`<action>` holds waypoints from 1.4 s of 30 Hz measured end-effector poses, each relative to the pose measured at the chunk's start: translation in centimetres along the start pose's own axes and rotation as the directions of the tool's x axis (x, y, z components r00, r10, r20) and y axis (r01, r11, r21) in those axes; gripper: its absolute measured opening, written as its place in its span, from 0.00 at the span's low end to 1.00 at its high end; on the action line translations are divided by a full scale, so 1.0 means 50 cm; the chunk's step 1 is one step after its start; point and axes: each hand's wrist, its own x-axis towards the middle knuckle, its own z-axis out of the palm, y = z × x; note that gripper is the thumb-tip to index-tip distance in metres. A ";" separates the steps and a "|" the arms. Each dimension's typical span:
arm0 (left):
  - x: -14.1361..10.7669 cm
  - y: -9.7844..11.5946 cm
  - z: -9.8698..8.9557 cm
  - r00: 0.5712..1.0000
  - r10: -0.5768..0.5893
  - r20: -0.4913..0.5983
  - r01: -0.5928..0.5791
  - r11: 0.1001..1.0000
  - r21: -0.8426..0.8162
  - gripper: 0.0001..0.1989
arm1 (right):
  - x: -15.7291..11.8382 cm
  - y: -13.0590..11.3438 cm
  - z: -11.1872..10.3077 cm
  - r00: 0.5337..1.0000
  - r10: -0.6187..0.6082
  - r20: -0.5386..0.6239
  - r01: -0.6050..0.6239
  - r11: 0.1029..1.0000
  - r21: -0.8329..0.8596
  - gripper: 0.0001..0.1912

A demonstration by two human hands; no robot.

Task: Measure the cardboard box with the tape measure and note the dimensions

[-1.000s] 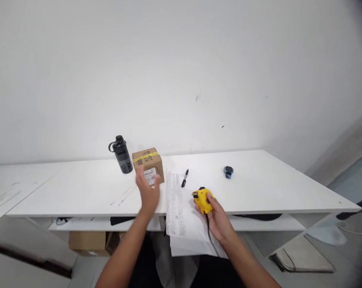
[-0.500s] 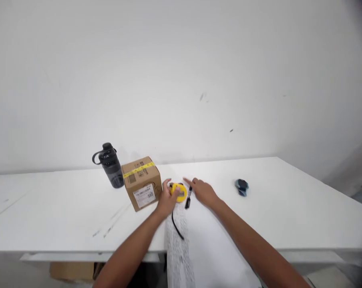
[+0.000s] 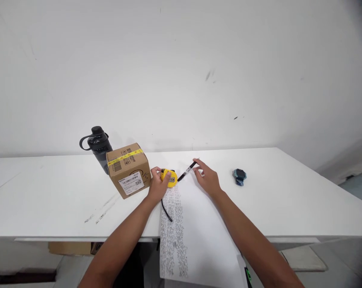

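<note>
My left hand is wrapped around a yellow tape measure, thumb on top, at the far end of a long white sheet of paper. A black wrist strap trails from the tape measure over dense handwritten marks along the sheet's left side. My right hand has the upper end of a black-and-clear pen at its fingertips. The pen slants down toward the tape measure, its lower tip close beside it.
A taped cardboard box stands left of my left hand, with a dark water bottle behind it. A dark wristwatch lies to the right on the white table. The paper hangs past the front edge. A white wall rises behind.
My right hand has taken the pen by its upper end, and the pen has swung from lying near upright to a slant. The left hand still grips the tape measure. The view has shifted.
</note>
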 end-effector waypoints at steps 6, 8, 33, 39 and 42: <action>0.000 0.005 0.003 0.997 0.066 -0.041 -0.064 0.997 0.047 0.24 | -0.013 -0.030 0.002 0.951 0.250 -0.183 -0.223 0.962 0.160 0.22; 0.003 0.004 0.004 0.997 0.063 -0.053 -0.061 0.997 0.040 0.25 | -0.015 -0.036 0.004 0.953 0.248 -0.172 -0.222 0.963 0.156 0.23; 0.010 -0.001 0.015 0.991 0.136 0.001 -0.136 0.989 0.059 0.26 | -0.012 -0.062 0.026 0.862 0.269 0.430 -0.465 0.758 0.457 0.20; 0.004 0.011 0.012 0.995 0.094 0.037 -0.100 0.976 0.193 0.22 | -0.012 -0.069 0.024 0.854 0.413 0.315 -0.503 0.810 0.302 0.19; 0.003 0.015 0.012 0.995 0.095 0.019 -0.097 0.972 0.215 0.21 | -0.015 -0.068 0.025 0.857 0.411 0.312 -0.500 0.812 0.302 0.20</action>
